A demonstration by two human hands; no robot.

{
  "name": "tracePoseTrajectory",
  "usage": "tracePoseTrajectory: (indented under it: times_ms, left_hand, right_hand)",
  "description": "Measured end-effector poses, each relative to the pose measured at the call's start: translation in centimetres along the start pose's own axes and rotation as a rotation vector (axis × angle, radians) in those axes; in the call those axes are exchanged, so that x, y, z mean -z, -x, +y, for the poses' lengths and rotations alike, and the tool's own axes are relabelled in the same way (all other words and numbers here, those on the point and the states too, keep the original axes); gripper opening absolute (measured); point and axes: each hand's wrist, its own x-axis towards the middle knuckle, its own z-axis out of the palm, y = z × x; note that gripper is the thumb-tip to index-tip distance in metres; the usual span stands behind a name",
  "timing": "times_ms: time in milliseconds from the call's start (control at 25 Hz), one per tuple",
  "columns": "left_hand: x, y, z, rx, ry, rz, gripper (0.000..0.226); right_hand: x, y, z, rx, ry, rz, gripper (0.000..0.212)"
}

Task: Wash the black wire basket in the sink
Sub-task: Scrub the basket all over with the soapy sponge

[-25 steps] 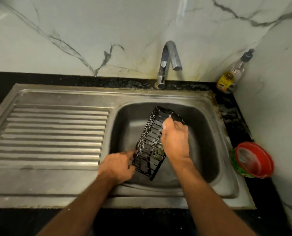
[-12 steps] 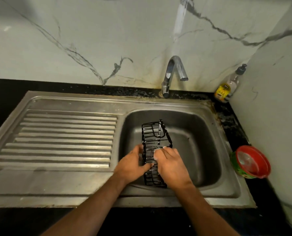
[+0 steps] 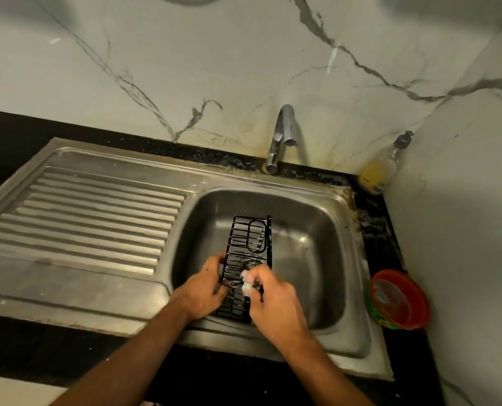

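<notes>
The black wire basket [image 3: 248, 244] lies lengthwise over the steel sink bowl [image 3: 308, 230], its near end at the front rim. My left hand [image 3: 204, 290] grips its left side near the front. My right hand [image 3: 273, 300] has its fingers curled against the basket's right side, pinching a small white soapy scrubber [image 3: 246, 284]; foam sits on the fingertips. No water runs from the tap [image 3: 282, 136].
A ribbed steel draining board [image 3: 91, 227] lies to the left of the bowl. A dish-soap bottle [image 3: 381, 168] stands in the back right corner. A red-rimmed green tub [image 3: 399, 300] sits on the black counter at the right, beside the marble wall.
The basket has turned from a tilted, raised pose to lying lengthwise with its flat side up. My right hand slid from its far end to its near end, and the camera pulled back.
</notes>
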Motion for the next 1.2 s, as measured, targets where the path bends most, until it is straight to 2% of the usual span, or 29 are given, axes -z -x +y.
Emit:
tracePoseTrajectory:
  times_ms: [120, 200, 320, 440, 520, 720, 880, 1080, 1200]
  left_hand:
    - [0.2, -0.3, -0.4, -0.026, 0.069, 0.0, 0.073]
    - [0.3, -0.6, -0.7, -0.05, 0.101, 0.007, 0.065]
    - [0.3, -0.9, -0.8, -0.073, 0.126, -0.009, 0.053]
    - [0.7, -1.4, -1.4, -0.104, 0.153, -0.089, 0.05]
    - [1.0, -1.1, -1.4, -0.111, 0.126, -0.134, 0.053]
    - [0.9, -0.6, -1.0, -0.147, -0.04, -0.14, 0.056]
    - [0.9, -0.3, -0.9, -0.168, -0.093, -0.134, 0.057]
    - [0.9, 0.0, -0.5, -0.165, -0.102, -0.116, 0.052]
    - [0.8, 0.1, -0.4, -0.167, -0.109, -0.089, 0.054]
  right_hand:
    - [0.1, -0.9, -1.0, -0.081, 0.012, -0.007, 0.039]
    - [-0.1, -1.3, -1.8, -0.145, 0.012, 0.029, 0.045]
    - [0.3, -1.9, -2.6, -0.206, -0.026, 0.134, 0.041]
    - [0.8, -3.1, -2.5, -0.105, 0.1, 0.233, 0.032]
    - [0.6, -3.6, -2.1, -0.002, 0.294, 0.192, 0.031]
    - [-1.3, -3.4, -3.3, 0.118, 0.513, 0.16, 0.056]
    - [-2.5, -2.8, -4.7, 0.155, 0.527, 0.045, 0.05]
    - [0.2, -2.0, -1.7, 0.086, 0.514, 0.129, 0.042]
    - [0.5, -2.0, -1.6, 0.034, 0.465, 0.123, 0.039]
